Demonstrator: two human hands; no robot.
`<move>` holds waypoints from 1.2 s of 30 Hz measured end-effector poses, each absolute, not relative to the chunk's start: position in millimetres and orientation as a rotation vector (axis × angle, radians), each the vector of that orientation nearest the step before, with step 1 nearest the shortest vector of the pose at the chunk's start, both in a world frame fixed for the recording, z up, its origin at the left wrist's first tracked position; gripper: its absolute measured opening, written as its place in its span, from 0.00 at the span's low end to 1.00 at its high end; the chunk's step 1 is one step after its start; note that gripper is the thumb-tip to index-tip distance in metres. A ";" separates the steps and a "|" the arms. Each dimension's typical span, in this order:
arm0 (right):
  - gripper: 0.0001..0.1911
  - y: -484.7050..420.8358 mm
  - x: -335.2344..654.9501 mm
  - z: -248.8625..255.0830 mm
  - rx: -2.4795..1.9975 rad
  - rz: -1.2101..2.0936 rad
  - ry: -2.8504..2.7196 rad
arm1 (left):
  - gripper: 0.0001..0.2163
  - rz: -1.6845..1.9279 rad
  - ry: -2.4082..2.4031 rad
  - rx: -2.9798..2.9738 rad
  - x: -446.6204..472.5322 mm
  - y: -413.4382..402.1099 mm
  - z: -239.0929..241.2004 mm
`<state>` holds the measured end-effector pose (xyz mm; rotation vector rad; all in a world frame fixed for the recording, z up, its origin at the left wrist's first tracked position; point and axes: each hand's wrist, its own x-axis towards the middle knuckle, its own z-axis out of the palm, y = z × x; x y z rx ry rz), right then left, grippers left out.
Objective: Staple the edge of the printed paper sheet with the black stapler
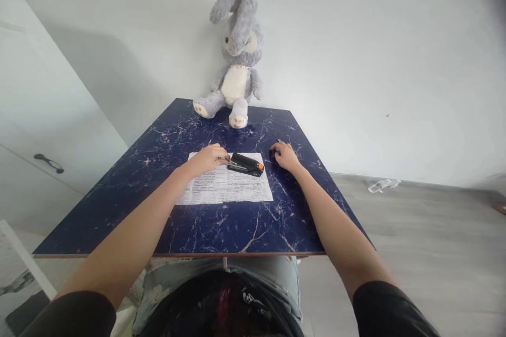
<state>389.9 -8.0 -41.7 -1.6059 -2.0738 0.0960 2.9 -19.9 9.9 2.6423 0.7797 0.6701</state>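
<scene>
A printed sheet of paper (pixel 225 187) lies on the dark blue marbled table (pixel 221 226). A black stapler with an orange tip (pixel 245 164) rests across the paper's far edge. My left hand (pixel 207 159) lies on the paper's far left part, fingers curled, fingertips touching the stapler's left end. My right hand (pixel 285 156) rests on the table to the right of the paper, fingers curled over a small dark object I cannot make out.
A grey and white plush rabbit (pixel 235 58) sits at the table's far edge against the white wall. A white cabinet with a dark handle (pixel 48 162) stands on the left. A small plastic bottle (pixel 381 185) lies on the grey floor at right.
</scene>
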 end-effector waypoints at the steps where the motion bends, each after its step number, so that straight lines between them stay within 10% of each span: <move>1: 0.21 -7.8 390.1 -41.8 -1.605 0.096 -2.074 | 0.09 0.670 0.781 2.637 2.8 -20.1 9.9; 36: 0.12 -69.9 277.3 -1.8 -1.032 0.498 -2.319 | 0.07 0.687 1.114 2.545 27.4 -25.1 -2.2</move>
